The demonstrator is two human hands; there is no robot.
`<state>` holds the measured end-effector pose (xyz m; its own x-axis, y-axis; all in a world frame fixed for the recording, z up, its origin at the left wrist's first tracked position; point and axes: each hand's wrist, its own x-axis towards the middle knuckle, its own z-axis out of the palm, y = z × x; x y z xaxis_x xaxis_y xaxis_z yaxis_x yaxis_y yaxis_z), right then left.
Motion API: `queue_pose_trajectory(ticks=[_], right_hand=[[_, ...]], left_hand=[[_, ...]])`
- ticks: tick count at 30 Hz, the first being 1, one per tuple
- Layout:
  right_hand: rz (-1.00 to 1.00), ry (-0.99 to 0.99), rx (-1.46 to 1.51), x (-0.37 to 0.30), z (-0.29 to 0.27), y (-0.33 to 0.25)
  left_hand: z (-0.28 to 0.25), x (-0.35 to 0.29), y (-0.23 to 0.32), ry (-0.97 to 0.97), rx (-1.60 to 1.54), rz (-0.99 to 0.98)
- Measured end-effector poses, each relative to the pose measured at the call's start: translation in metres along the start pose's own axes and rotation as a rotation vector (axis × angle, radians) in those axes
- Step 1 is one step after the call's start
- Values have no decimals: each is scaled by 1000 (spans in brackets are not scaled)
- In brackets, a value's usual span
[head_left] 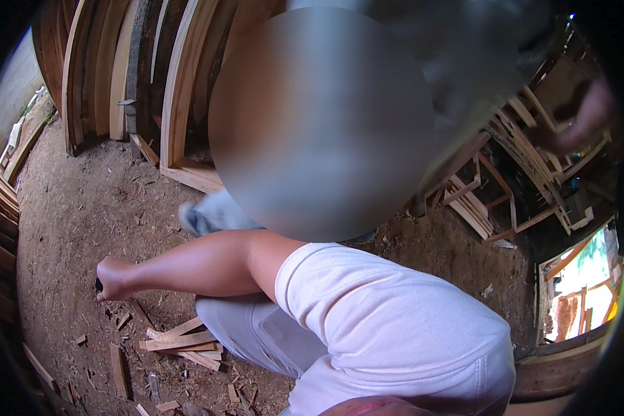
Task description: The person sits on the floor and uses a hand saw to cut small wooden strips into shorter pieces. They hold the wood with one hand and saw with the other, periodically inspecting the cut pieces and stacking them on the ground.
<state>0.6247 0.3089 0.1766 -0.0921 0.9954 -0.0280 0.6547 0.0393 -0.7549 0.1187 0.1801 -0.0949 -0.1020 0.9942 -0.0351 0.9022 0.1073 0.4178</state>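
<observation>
From the lower right, an arm in a white short sleeve, which I take to be my right, reaches across to the left. My right hand (115, 279) is closed in a fist low over the dirt floor (83, 208). A small dark bit shows at its outer edge, too hidden to name. Nearest to it, below the forearm, lie several thin wood strips (184, 340) in a loose bundle beside pale grey cloth (249, 326). My left hand does not show.
Large curved wooden frames (180, 90) lean at the upper left. A blurred person in greyish clothes stands close ahead, a shoe (191, 218) near my arm, a hand (596, 118) at the far right. Piled wooden frames (513, 173) stand at the right. Offcuts (118, 371) litter the floor.
</observation>
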Motion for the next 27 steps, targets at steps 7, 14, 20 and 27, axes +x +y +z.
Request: queue_pose_trajectory(ticks=[7,14,20,27], right_hand=[[22,-25,-1,-8,-9,2],[49,-44,12,-5,-11,-6],[4,-49,-34,4,1,0],[-7,10,-29,0,7,-2]], left_hand=[[0,2,3,-9,-29,-22],[-8,2,1,3,-70,-74],[-15,1,-2,10,-138,-134],[-30,3,-5,20,-524,-351]])
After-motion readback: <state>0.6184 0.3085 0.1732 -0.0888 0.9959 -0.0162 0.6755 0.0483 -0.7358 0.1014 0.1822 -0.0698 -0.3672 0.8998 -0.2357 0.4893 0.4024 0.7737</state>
